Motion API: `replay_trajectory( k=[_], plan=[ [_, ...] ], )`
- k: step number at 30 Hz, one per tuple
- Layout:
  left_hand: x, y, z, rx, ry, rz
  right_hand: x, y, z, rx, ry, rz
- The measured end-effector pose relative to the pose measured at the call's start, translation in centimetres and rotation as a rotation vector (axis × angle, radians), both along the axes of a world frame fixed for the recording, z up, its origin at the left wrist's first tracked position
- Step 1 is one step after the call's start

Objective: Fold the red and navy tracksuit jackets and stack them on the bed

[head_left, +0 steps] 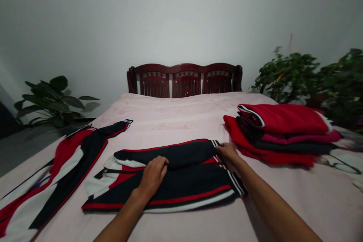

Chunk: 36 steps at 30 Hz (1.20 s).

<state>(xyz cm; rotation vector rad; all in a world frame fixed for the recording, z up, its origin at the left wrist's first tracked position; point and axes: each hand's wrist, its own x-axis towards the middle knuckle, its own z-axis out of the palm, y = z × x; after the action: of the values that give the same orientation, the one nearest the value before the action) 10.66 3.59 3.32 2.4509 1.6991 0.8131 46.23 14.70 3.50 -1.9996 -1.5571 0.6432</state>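
A navy, red and white track jacket lies partly folded on the pink bed sheet in front of me. My left hand rests on the jacket's middle with fingers curled round the edge of the folded sleeve. My right hand pinches the striped cuff at the sleeve's right end. A second jacket of the same colours lies spread out at the left, untouched.
A stack of folded red, magenta and black clothes sits at the right on the bed. A dark wooden headboard stands against the wall. Potted plants flank the bed at left and right. Eyeglasses lie beside the stack.
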Motion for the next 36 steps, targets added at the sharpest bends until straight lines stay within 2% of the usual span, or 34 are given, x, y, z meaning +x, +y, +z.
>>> replay_trajectory(
  k=[3, 8, 11, 13, 16, 19, 23, 25, 28, 31, 34, 36],
  plan=[
    [-0.6, -0.4, 0.3, 0.044, -0.090, 0.063, -0.2, 0.0, 0.2, 0.039, 0.084, 0.011],
    [-0.3, -1.4, 0.3, -0.063, 0.220, 0.110, 0.5, -1.8, -0.1, 0.032, 0.070, 0.004],
    [0.3, -1.8, 0.9, -0.114, 0.271, 0.120, 1.1, -2.6, -0.1, -0.003, 0.056, 0.017],
    [0.9, -2.0, 1.6, -0.113, 0.186, 0.097, 1.4, -2.9, 0.1, -0.069, 0.077, 0.039],
    [2.8, -2.3, 2.3, -0.151, -0.067, -0.038, 1.6, -3.2, 0.7, -0.202, 0.159, 0.083],
    [6.1, -2.0, 2.3, -0.257, -0.290, -0.173, 1.4, -3.8, 1.3, -0.283, 0.292, 0.153],
    [11.0, -0.5, 1.7, -0.380, -0.431, -0.247, 1.1, -4.8, 1.9, -0.355, 0.491, 0.233],
    [13.0, 0.4, 1.3, -0.426, -0.463, -0.235, 0.9, -5.3, 2.0, -0.442, 0.681, 0.209],
    [15.2, 1.7, 0.7, -0.492, -0.496, -0.167, 0.5, -6.0, 2.1, -0.586, 0.978, 0.088],
    [16.4, 2.5, 0.0, -0.499, -0.568, -0.102, -0.4, -6.2, 2.2, -0.594, 1.100, 0.040],
    [17.0, 2.9, -0.3, -0.507, -0.803, -0.086, -2.0, -6.0, 3.2, -0.535, 1.172, 0.071],
    [17.0, 3.0, -0.2, -0.490, -1.093, -0.087, -4.0, -5.7, 4.3, -0.508, 1.190, 0.120]
  ],
)
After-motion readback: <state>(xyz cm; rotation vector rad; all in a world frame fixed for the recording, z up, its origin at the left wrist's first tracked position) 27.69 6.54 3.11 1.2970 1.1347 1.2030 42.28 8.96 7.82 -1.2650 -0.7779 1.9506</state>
